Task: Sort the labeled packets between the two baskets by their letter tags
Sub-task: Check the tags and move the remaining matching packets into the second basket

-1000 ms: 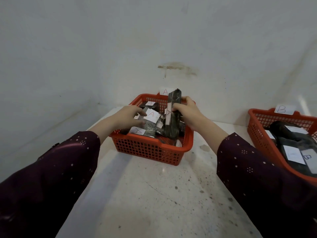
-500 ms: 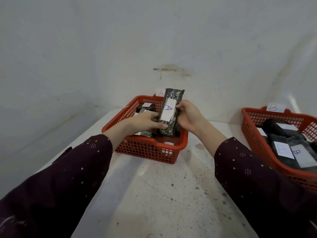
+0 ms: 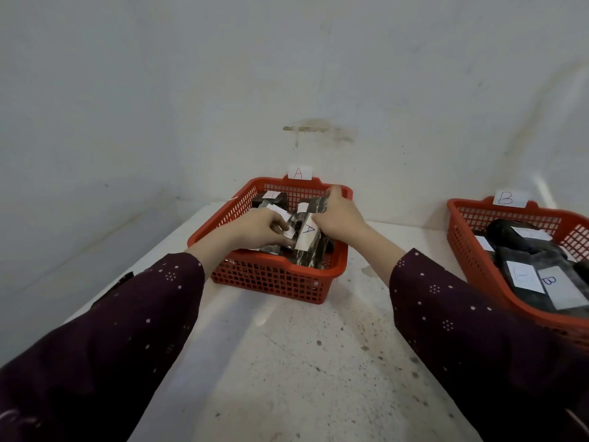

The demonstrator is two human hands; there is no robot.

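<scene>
Readable marks:
- rim tag A [image 3: 299, 172], paper, on the far rim of the left basket [image 3: 271, 282]: "A", red ink.
- rim tag B [image 3: 507, 198], on the far rim of the right basket [image 3: 462, 247]: "B", blue ink.
- white label [image 3: 307, 231] on the dark packet [image 3: 314, 260], right side of the left basket: "A", blue.
- near label [image 3: 562, 288] on a black packet [image 3: 526, 255], near end of the right basket: "B".

Other packet labels in both baskets are too faint to read.
</scene>
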